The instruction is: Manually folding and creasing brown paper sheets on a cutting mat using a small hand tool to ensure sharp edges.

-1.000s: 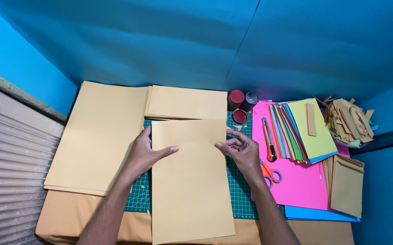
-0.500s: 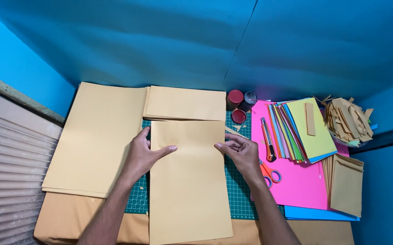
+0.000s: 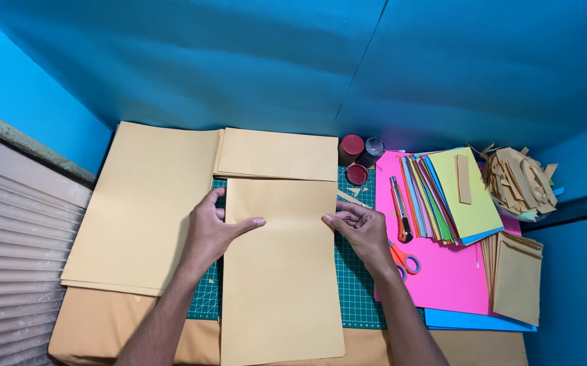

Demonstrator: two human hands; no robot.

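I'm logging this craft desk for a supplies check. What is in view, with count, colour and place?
Long tan paper sheet: one, tan, centre, on the mat under both hands.
Green gridded cutting mat: one, dark green, beneath that sheet.
Large tan paper stack: one, left.
Smaller tan paper stack: one, top centre.
Small paint jars: three, two red-lidded, one dark, beside the mat.
Orange utility knife: one, on the pink sheet.
Pink paper sheet: one, right.
Fanned coloured paper sheets: several, mixed colours, right.
Orange-handled scissors: one, by the right wrist.
Tan paper scraps pile: one, far right.
Left hand: flat on the sheet's left edge.
Right hand: on its right edge.
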